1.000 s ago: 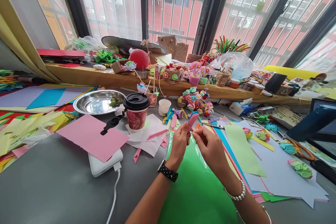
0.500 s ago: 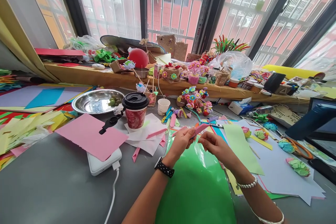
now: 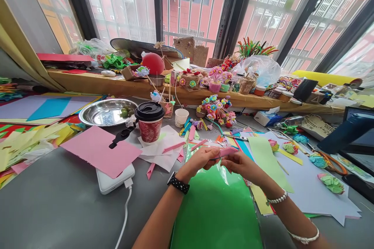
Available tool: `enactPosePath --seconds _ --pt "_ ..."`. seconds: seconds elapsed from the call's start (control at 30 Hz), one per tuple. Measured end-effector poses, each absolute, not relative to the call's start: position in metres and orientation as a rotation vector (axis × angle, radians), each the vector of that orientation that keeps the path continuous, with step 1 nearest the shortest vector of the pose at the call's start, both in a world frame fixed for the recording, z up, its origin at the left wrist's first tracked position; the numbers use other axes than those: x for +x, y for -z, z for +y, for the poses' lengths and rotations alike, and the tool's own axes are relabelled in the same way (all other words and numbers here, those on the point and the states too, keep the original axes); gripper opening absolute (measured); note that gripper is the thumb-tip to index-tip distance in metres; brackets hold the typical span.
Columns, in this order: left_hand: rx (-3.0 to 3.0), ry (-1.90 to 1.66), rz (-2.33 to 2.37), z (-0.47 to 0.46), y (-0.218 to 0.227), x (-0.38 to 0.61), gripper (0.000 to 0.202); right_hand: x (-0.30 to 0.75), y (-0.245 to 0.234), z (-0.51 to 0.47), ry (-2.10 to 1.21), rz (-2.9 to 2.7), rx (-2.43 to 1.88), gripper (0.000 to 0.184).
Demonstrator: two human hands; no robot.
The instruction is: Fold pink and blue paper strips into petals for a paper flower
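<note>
My left hand (image 3: pixel 201 160) and my right hand (image 3: pixel 241 164) meet over the top edge of a green sheet (image 3: pixel 217 210) on the grey table. Both pinch a small folded pink paper piece (image 3: pixel 227 151), which lies almost flat between the fingertips. The left wrist wears a black dotted watch band (image 3: pixel 178 183); the right wrist wears a beaded bracelet (image 3: pixel 277 198). Loose pink paper strips (image 3: pixel 173 148) lie just left of the hands.
A lidded red coffee cup (image 3: pixel 150 121) stands on white paper, with a steel bowl (image 3: pixel 106 112) behind it. A pink sheet (image 3: pixel 101 151) covers a white power bank (image 3: pixel 114 179) with its cable. Paper flowers (image 3: pixel 216 109) and craft clutter fill the wooden sill. Coloured sheets (image 3: pixel 306 179) spread right.
Both hands have lowered toward the table and the pink piece has tipped from upright to nearly flat. The hands stay pinched on it.
</note>
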State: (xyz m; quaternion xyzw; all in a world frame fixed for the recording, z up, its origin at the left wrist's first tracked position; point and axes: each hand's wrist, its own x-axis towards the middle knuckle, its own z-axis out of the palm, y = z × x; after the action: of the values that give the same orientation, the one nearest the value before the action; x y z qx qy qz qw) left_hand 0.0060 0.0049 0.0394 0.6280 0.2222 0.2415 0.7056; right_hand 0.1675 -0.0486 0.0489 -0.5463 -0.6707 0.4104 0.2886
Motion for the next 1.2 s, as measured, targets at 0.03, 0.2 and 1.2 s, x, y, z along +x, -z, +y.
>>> enactPosePath --seconds 0.03,0.2,1.2 --pt "1.441 -0.475 0.471 0.004 -0.040 0.005 0.042 0.173 -0.050 -0.047 -1.119 -1.871 -1.445 0.029" --pt "1.768 -0.296 0.481 -0.002 -0.041 0.005 0.045 0.192 -0.066 -0.033 -1.173 -2.350 -1.306 0.022" --pt "2.832 -1.439 1.621 -0.001 -0.015 0.023 0.024 0.136 -0.096 -0.045 0.026 -2.024 -1.829 0.016"
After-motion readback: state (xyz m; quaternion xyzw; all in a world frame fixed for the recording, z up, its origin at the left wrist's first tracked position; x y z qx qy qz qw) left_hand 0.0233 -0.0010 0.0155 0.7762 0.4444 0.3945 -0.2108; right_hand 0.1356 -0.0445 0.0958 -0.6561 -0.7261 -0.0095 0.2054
